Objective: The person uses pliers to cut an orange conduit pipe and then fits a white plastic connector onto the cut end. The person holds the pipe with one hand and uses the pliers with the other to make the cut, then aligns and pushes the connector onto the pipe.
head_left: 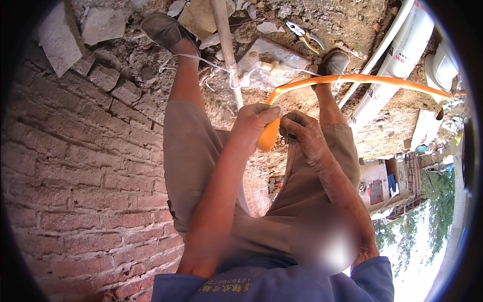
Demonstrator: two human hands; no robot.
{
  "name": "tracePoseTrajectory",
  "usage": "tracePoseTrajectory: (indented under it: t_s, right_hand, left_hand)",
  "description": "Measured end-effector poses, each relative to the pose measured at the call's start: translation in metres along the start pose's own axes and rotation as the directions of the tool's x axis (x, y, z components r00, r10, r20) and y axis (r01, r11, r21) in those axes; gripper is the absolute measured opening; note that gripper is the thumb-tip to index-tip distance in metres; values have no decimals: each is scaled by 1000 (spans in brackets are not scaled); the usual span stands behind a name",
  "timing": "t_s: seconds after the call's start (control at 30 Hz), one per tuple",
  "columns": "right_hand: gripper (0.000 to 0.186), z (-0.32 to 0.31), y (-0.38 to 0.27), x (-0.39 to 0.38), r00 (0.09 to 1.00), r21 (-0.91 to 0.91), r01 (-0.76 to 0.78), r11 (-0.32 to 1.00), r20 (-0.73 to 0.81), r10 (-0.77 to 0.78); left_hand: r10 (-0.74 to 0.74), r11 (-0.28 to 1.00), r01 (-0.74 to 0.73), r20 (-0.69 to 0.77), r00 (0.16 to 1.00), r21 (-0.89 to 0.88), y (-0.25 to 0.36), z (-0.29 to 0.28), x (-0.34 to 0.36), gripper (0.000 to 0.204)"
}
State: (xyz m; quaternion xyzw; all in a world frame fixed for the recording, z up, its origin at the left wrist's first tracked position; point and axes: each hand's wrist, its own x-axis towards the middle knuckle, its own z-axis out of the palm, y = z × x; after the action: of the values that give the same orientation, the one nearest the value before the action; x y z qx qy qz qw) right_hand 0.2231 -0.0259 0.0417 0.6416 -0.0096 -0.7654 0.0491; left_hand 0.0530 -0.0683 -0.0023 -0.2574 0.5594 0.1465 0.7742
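Observation:
My left hand (255, 122) is wrapped round an orange hose (347, 78), with the thumb on top. The hose bends sharply just above that hand and runs off to the right. Below my fingers its wide, rounded orange part hangs down. Right beside it, my right hand (303, 130) is closed in a pinch close to the hose. Something small and dark shows at those fingertips, too small to name. On the ground beyond lie pliers (305, 38) with yellow-and-dark handles, their jaws pointing up and left.
A wooden pole (227, 50) slants between my feet, with white cord tied round it. A flat slab (274, 63) carries a pale pipe fitting (274, 67). White pipes (397, 58) lie at the right. Broken stones (103, 25) lie far left, beside a brick wall (95, 201).

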Motion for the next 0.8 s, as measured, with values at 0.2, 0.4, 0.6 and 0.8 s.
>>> tracePoseTrajectory:
  t_s: [0.2, 0.4, 0.6, 0.8]
  right_hand:
    - [31, -10, -9, 7, 992, -123, 80, 989, 108, -67]
    - [61, -39, -57, 21, 992, -163, -69, 984, 90, 85]
    - [82, -98, -62, 102, 743, -959, -60, 276, -227, -630]
    - [100, -115, -38, 163, 677, -966, -222, 133, -251, -692]
  left_hand:
    - [8, 993, -9, -5, 1000, -117, 11, 4, -3, 28]
    - [33, 991, -31, 13, 999, -130, 22, -2, -4, 31]
    - [41, 990, -39, 8, 999, -133, 33, -1, -8, 33]
    - [39, 991, -47, -66, 997, -125, 41, -3, -9, 31]
